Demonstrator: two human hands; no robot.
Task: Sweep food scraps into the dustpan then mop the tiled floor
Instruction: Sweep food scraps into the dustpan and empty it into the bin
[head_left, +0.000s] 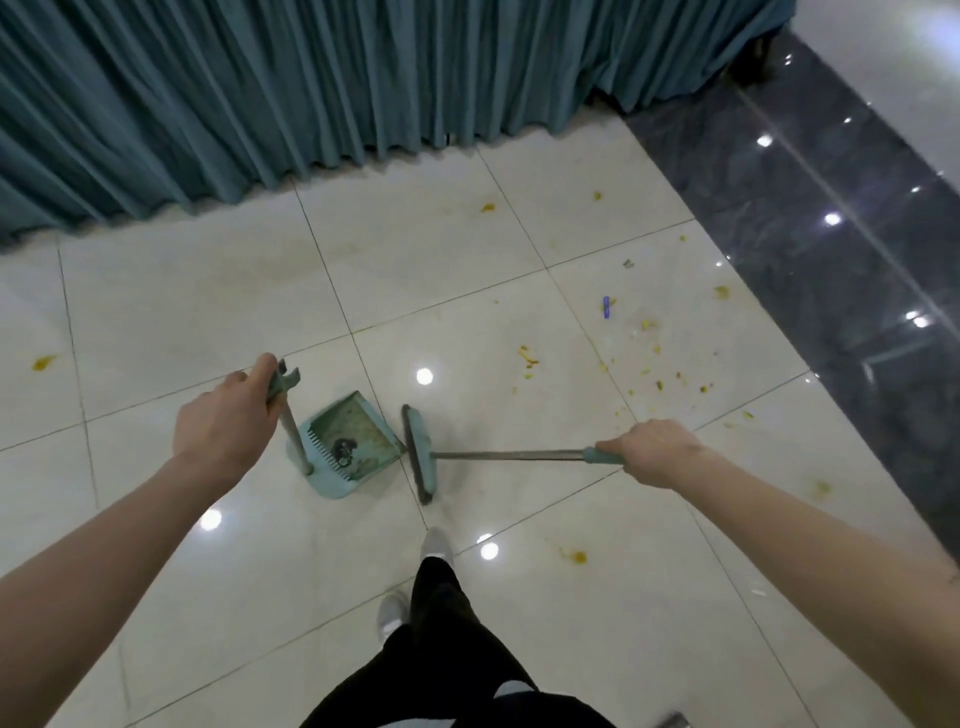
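Teal plastic filled both grips: the left hand (228, 421) clenched the upright dustpan handle (291, 421), the right hand (652, 453) the broom (509, 456). Its shaft ran sideways, head (418, 453) pointing left, just beside the dustpan (353, 447) mouth on the tiled floor (208, 322). The scraps (649, 364) lay well apart, rightward; sweeping risked smearing wet ones or tipping the pan.

Glossy cream floor tiles (426, 270) with thin dark grout lines mirror round ceiling lights. A pleated teal curtain (260, 78) hangs down to the floor. A dark marble strip (810, 218) borders the right side.
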